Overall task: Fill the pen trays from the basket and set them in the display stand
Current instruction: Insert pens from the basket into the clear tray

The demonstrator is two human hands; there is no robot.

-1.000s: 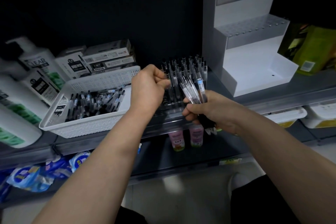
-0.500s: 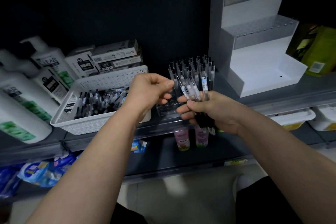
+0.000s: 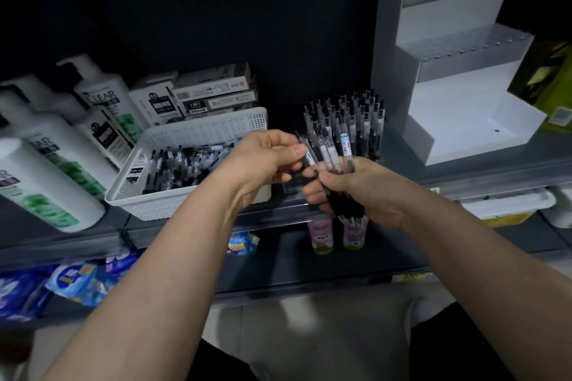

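My right hand (image 3: 359, 192) grips a bundle of clear pens with black grips (image 3: 335, 161), held upright over the shelf edge. My left hand (image 3: 263, 161) pinches one pen (image 3: 308, 156) at the top of that bundle. Behind the hands stands a clear pen tray (image 3: 292, 187) with several pens standing upright in it (image 3: 353, 120). The white basket (image 3: 201, 133) at the left holds several loose pens. The white stepped display stand (image 3: 458, 102) sits at the right, its lower step bare and a perforated tray on its upper step.
White shampoo pump bottles (image 3: 62, 145) stand at the far left, and pen boxes (image 3: 213, 93) are stacked behind the basket. A green package (image 3: 551, 83) is right of the stand. The shelf below carries small bottles (image 3: 320, 237), blue packets (image 3: 74, 281) and white tubs (image 3: 507, 207).
My left hand has moved from the tray toward the bundle in my right hand and now pinches a pen there. The camera view has shifted slightly left.
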